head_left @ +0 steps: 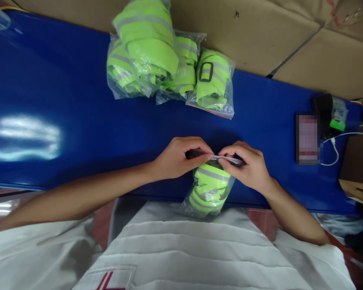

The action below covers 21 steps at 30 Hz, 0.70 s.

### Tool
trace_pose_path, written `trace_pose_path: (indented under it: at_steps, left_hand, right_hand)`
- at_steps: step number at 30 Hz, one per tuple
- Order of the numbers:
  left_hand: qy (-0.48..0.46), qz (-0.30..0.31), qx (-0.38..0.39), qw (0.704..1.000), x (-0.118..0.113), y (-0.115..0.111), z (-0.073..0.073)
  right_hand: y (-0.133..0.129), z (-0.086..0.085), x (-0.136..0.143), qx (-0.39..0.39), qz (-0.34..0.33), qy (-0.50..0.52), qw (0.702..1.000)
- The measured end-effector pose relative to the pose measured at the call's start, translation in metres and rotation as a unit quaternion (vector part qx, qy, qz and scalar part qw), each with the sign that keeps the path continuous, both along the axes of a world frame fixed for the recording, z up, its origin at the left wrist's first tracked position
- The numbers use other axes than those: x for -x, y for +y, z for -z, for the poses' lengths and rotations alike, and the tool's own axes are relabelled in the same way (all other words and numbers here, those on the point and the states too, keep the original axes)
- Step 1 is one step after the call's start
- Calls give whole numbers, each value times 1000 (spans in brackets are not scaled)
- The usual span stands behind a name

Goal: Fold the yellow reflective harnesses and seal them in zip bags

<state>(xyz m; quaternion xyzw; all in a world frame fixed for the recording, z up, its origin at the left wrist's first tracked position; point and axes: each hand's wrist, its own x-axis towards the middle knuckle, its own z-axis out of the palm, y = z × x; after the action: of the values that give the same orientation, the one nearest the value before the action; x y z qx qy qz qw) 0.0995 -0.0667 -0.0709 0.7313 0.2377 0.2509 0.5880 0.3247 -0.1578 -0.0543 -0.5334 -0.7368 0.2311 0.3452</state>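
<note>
Together, both hands (pixel 181 158) (pixel 245 163) pinch a plastic bag (pixel 212 187).

Off-white creased shirt (pixel 196 249), short sleeves (pixel 42 245), red marking (pixel 107 278), bare hands (pixel 181 156)

No legible text or numbers; shirt patch (pixel 118 278) bears red strokes (pixel 107 278); phone screen (pixel 308 137) pixelated.

Glossy blue tabletop (pixel 78 121), centre; light reflection (pixel 27 137) at 9 o'clock. Brown cardboard (pixel 248 36) behind, 12 to 2 o'clock. Reddish floor (pixel 260 219), 4 and 8 o'clock.
</note>
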Motion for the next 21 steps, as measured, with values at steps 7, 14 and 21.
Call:
trace_pose_path:
  at_steps: [7,14,21]
  left_hand:
    - [-3,1,-21,1000,-1,-1,2]
    - [-1,3,-18,1000,0,-1,2]
    - [3,19,-46,999,0,-2,1]
  right_hand:
    - [-2,2,-1,-30,-20,-6,999]
    - [-2,1,0,-14,-22,3,1000]
    - [-1,0,3,-20,-39,-15,999]
